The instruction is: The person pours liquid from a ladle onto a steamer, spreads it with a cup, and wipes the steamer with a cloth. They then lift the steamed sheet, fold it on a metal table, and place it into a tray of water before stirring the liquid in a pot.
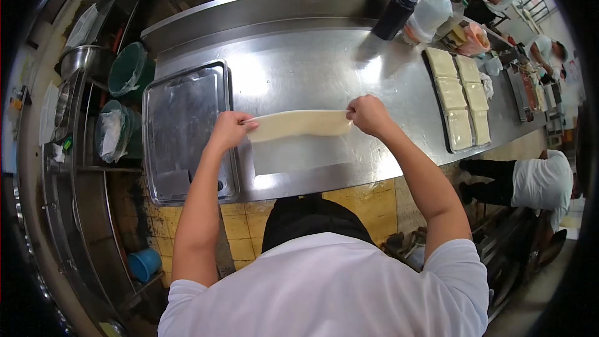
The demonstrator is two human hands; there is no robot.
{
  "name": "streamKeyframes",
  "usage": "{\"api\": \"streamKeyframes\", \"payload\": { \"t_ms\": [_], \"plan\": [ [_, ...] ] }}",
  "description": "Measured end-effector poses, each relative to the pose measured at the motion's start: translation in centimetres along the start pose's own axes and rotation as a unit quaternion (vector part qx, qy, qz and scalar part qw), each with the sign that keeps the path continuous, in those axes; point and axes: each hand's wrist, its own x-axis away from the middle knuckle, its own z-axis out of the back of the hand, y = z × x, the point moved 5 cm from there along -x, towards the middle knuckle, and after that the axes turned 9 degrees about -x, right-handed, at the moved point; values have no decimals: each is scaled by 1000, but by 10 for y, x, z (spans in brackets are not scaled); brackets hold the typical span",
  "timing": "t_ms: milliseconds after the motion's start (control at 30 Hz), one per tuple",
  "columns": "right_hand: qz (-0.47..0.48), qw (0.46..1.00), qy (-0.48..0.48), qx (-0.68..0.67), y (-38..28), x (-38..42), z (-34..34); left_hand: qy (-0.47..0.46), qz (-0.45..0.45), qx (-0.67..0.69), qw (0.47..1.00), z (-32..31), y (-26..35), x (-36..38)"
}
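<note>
A pale strip of dough (pixel 301 125) is stretched between my two hands over the steel table (pixel 299 56). My left hand (pixel 232 130) pinches its left end, and my right hand (pixel 368 115) pinches the right end. The strip's upper edge is nearly straight, while its lower part hangs toward me. Below it on the steel, a pale, translucent rectangular patch (pixel 299 157) shows; whether it is a thin sheet or a wet area I cannot tell. To the left of my left hand lies a dark metal tray (pixel 184 118).
Dark trays with several pale dough pieces (pixel 450 93) lie at the right. A dark bottle (pixel 395 15) and plastic bags (pixel 430 14) stand at the back right. Green bins (pixel 130 68) are on the left. Several people are at the right, one in a white shirt (pixel 543 180).
</note>
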Motion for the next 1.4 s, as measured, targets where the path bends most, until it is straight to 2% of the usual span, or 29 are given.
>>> {"api": "streamKeyframes", "payload": {
  "t_ms": [233,333,400,467,600,767,900,1067,1133,1167,1267,1400],
  "plan": [
    [8,997,79,-22,-4,62,-5,30,5,0,1000,-5,-2,55],
    [25,995,96,-27,6,96,-32,45,-15,-5,999,-25,-16,82],
    [18,997,68,-21,18,121,-64,53,-44,-35,997,-43,-24,104],
    [-9,999,-31,27,26,144,-96,21,-43,-65,997,-56,-27,126],
    [-20,999,-29,-5,22,163,-102,29,-3,-43,999,-48,-20,142],
    [28,996,54,-66,-18,104,-82,151,0,-13,988,-23,-21,129],
    [71,989,21,-129,-82,41,-106,214,21,12,976,-13,-19,119],
    [123,985,-61,-108,-157,-9,-173,215,75,62,972,-19,-22,109],
    [125,988,-82,-29,-170,-19,-191,220,83,86,968,-27,-28,104],
    [125,988,-92,10,-173,-23,-198,182,98,83,975,-34,-32,101],
    [116,979,-170,-8,-168,-34,-203,189,39,-2,981,-58,-37,93],
    [166,972,-153,-74,-159,-30,-184,122,34,-92,988,-82,-30,88]
  ]
}}
